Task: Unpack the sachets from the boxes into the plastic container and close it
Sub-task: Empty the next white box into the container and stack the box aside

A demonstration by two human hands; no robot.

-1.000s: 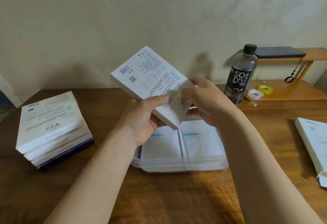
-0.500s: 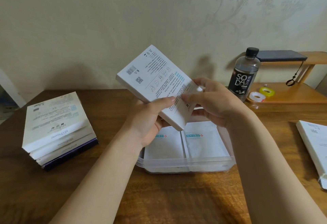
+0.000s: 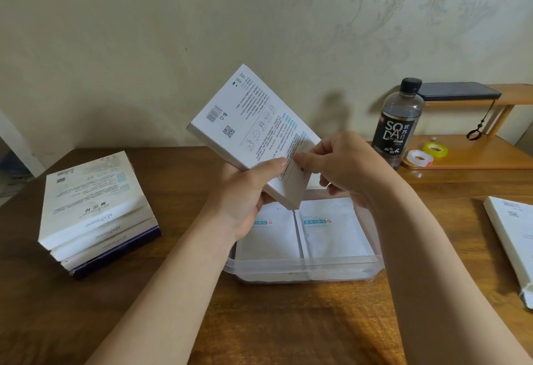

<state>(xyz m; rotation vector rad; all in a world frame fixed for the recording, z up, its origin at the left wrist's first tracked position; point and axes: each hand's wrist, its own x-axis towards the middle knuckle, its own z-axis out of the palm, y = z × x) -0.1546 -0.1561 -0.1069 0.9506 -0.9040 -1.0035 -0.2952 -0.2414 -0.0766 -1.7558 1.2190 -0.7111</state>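
Observation:
A flat white box (image 3: 251, 128) with printed text and a barcode is held tilted above the clear plastic container (image 3: 302, 271). My left hand (image 3: 245, 191) grips its lower edge from beneath, thumb on the printed face. My right hand (image 3: 340, 162) pinches the box's near end at the flap. Two white sachets (image 3: 331, 229) lie side by side inside the container. The box's opening is hidden behind my fingers.
A stack of several boxes (image 3: 95, 214) sits at the left on the wooden table (image 3: 274, 321). Another white box (image 3: 513, 243) lies at the right edge. A soda bottle (image 3: 396, 125), two tape rolls (image 3: 427, 155) and a low wooden shelf (image 3: 490, 160) stand behind.
The box has tipped up steeper, its far end rising. My right hand's fingers have shifted onto the near end flap. The view has drifted slightly.

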